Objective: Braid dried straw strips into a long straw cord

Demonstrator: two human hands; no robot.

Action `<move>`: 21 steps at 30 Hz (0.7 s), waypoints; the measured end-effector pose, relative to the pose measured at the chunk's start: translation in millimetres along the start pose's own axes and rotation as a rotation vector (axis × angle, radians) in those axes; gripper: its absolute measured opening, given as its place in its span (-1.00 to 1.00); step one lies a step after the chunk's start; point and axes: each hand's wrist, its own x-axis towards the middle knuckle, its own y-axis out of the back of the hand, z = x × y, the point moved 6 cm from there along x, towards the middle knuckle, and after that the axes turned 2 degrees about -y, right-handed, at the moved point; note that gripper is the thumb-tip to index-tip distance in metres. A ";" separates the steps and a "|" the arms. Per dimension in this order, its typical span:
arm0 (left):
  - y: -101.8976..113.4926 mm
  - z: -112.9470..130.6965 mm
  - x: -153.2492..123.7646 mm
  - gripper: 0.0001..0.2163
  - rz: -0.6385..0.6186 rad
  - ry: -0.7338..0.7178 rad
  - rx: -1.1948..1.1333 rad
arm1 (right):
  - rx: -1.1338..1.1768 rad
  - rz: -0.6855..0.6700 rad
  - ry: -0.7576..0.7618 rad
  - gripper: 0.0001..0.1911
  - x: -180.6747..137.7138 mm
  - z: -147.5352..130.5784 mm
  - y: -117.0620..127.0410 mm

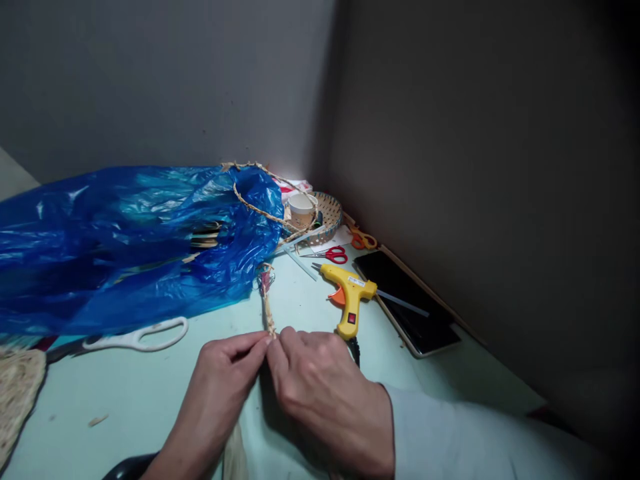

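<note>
A short braided straw cord (269, 312) runs from a small loop near the blue bag down to my fingertips. My left hand (227, 373) pinches its near end between thumb and forefinger. Right against it, my right hand (320, 387) closes on the same end, its fingers curled and partly hidden. Loose pale fibres (235, 457) hang below my hands toward the table's near side. Close to my right hand lies a yellow glue gun (353, 293) with an orange trigger and a glue stick in its back.
Left lies a blue plastic bag (150, 233) with straw inside. White-handled scissors (135, 339) and a woven mat (17, 393) are in front. At the back stand a woven basket (330, 217) and paper cup (302, 208). Red scissors (335, 255), orange scissors (363, 239) and a phone (410, 300) lie right.
</note>
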 end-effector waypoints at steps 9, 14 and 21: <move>-5.8 -3.2 -4.6 -0.89 -0.036 0.162 -0.306 | 0.089 0.082 0.089 -0.83 -5.0 -9.7 3.6; -0.6 -2.4 -5.9 -0.91 -0.057 0.194 -0.385 | 0.714 0.061 -0.176 -0.77 7.4 29.8 16.4; -1.2 0.1 -7.0 -0.79 -0.126 0.201 -0.393 | 1.728 -0.414 -0.440 -0.62 14.6 35.5 -32.5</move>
